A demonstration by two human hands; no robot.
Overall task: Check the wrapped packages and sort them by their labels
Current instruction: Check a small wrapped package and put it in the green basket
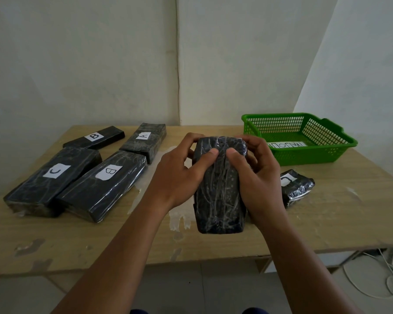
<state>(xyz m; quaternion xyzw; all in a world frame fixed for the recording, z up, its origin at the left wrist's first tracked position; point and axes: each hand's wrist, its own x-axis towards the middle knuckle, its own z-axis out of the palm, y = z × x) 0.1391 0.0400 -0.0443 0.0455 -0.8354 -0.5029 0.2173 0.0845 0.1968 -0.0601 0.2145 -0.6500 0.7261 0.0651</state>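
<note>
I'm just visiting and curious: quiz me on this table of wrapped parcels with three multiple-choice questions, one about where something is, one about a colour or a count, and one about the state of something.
1. Where is the basket?
A. far right of the table
B. near left corner
C. on the floor

2. How many packages lying on the table show a B label?
A. none
B. two
C. four

3. What state is the middle package in?
A. lying untouched
B. inside the basket
C. gripped by both hands

Answers: 1 A, it sits at the table's far right. 2 B, one thin package at the back and one large package in front carry a B. 3 C, the left hand and right hand both curl round it, thumbs pressing on top.
</note>
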